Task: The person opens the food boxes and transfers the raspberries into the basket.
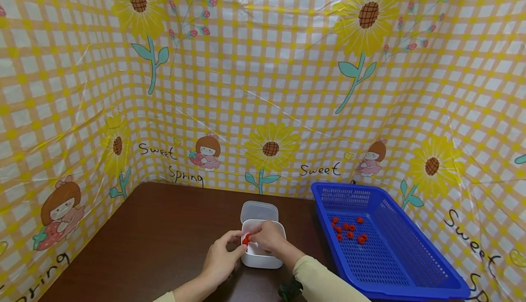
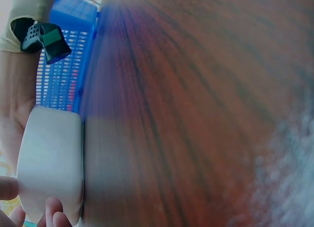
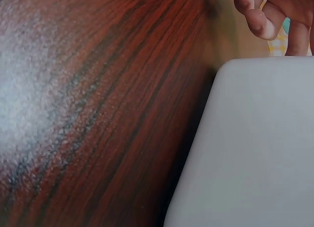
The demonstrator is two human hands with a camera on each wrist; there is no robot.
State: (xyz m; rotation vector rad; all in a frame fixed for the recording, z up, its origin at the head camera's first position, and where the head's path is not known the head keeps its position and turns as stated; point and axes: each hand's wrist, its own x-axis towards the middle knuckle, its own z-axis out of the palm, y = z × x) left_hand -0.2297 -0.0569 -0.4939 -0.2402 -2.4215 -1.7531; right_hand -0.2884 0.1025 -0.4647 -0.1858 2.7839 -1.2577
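Observation:
A white lidded box [image 1: 263,262] stands open on the table. My left hand [image 1: 219,258] is at its left side, with the thumb and fingers bent about the wall near the rim. In the left wrist view, fingertips [image 2: 54,207] show against the box's side. My right hand [image 1: 269,238] reaches over the box, its fingertips down inside. A small red piece [image 1: 246,239] shows at the right fingertips, close by the left thumb; it seems pinched by the right hand. The fingers partly cover this piece and the box's inside. In the right wrist view, the box wall [image 3: 250,148] hides the right fingers.
A blue plastic basket [image 1: 404,233] stands at the right, with several small red ring-like pieces [image 1: 350,235] on its floor. Behind the box lies its translucent lid [image 1: 259,211], folded back. The dark brown table [image 1: 164,229] meets a checked cloth backdrop [image 1: 263,87] on three sides.

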